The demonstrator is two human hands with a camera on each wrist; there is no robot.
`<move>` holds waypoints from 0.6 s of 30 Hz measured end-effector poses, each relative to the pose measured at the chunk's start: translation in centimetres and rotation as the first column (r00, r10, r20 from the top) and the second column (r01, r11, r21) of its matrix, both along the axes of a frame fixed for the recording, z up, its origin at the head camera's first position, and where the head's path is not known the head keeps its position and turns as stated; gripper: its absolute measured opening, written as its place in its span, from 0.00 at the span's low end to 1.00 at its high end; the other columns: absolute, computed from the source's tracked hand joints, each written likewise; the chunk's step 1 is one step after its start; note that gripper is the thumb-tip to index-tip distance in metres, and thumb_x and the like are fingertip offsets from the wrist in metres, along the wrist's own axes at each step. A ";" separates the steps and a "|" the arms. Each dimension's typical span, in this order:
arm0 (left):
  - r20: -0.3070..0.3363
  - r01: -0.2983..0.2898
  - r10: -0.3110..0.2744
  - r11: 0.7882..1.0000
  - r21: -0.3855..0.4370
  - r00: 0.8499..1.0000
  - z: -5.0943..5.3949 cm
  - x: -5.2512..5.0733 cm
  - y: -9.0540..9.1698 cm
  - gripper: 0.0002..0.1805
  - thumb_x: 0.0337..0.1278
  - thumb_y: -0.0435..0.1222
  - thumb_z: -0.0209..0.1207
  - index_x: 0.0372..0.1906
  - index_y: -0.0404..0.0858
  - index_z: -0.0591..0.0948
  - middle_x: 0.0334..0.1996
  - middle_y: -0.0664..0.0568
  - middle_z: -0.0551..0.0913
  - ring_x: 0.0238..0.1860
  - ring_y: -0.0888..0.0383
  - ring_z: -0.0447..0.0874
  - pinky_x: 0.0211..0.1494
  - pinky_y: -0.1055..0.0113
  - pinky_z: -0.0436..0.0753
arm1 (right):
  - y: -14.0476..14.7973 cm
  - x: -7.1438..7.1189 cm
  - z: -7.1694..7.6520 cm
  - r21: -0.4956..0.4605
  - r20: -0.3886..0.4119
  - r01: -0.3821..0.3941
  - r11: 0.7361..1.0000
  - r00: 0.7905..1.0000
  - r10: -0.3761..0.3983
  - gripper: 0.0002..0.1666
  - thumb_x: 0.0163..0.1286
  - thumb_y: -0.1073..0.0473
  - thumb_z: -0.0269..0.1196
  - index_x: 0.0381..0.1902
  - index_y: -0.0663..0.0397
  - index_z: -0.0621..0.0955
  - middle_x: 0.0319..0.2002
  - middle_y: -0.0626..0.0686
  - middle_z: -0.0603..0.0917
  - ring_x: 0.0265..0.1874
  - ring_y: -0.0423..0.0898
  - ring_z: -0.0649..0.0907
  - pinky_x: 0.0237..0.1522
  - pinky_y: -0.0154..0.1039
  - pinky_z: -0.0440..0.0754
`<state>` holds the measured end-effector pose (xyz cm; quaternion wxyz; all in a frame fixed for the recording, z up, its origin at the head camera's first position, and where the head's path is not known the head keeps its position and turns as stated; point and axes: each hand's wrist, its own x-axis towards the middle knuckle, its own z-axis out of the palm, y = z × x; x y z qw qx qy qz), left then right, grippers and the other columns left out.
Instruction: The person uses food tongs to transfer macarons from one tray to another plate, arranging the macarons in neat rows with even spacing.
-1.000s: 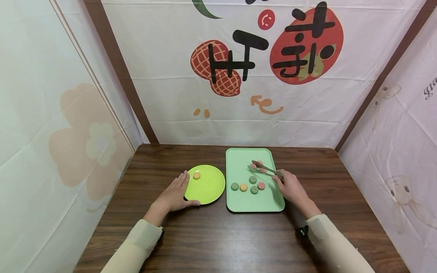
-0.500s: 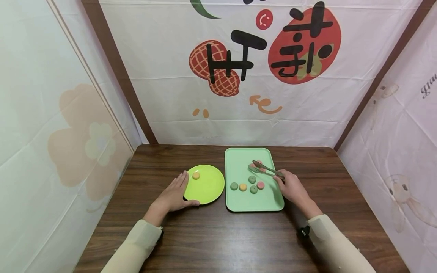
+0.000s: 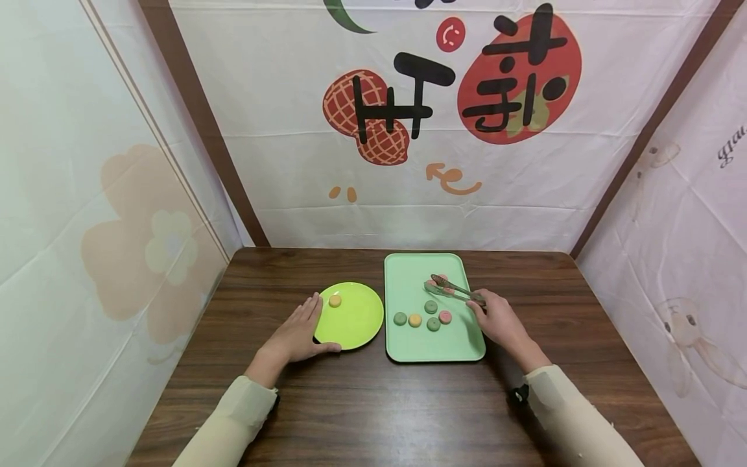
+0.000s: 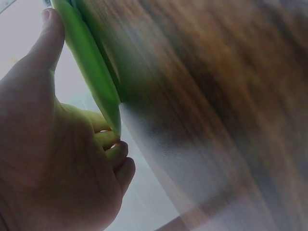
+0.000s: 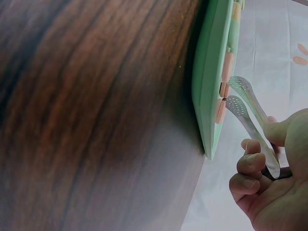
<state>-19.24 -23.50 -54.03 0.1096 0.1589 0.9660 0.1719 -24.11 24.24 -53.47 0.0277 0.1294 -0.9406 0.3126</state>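
Observation:
A lime-green plate [image 3: 353, 321] lies on the table with one yellow macaron [image 3: 335, 301] near its upper left rim. My left hand [image 3: 296, 332] rests against the plate's left side, fingers straight and thumb spread along the near rim; the left wrist view shows fingers touching that rim [image 4: 103, 91]. My right hand [image 3: 500, 322] holds metal tongs [image 3: 458, 290] by the handle end. Their perforated tips [image 5: 238, 98] are parted among the pink macarons [image 5: 220, 110] at the tray's far part, partly covering them. Whether a macaron is pinched is unclear.
The mint-green tray [image 3: 434, 350] also bears several green macarons [image 3: 430, 307], a yellow macaron [image 3: 415, 320] and a nearer pink macaron [image 3: 445, 317]. It stands right beside the plate on a dark wooden table [image 3: 373, 408]. Printed cloth [image 3: 362, 220] hangs behind and at both sides.
The scene shifted slightly left as the head view moved. Both hands, the tongs, plate and macarons keep their places.

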 end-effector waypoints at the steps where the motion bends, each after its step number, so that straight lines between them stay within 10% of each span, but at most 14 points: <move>1: 0.003 0.000 0.000 1.000 0.001 1.000 0.0 0.0 0.0 0.72 0.60 0.71 0.66 0.85 0.24 0.45 0.86 0.30 0.43 0.86 0.35 0.44 0.88 0.42 0.50 | 0.0 0.0 0.0 0.001 0.000 -0.001 1.000 1.000 0.001 0.21 0.84 0.56 0.62 0.62 0.68 0.81 0.50 0.64 0.88 0.48 0.60 0.89 0.42 0.53 0.90; 18: 0.013 -0.011 0.011 1.000 -0.001 1.000 0.1 0.0 0.1 0.73 0.59 0.71 0.66 0.85 0.25 0.45 0.86 0.31 0.43 0.87 0.36 0.43 0.88 0.43 0.50 | -0.1 0.0 0.0 -0.012 -0.030 -0.008 1.000 1.000 0.008 0.20 0.83 0.57 0.63 0.61 0.69 0.82 0.49 0.64 0.88 0.48 0.61 0.89 0.43 0.54 0.90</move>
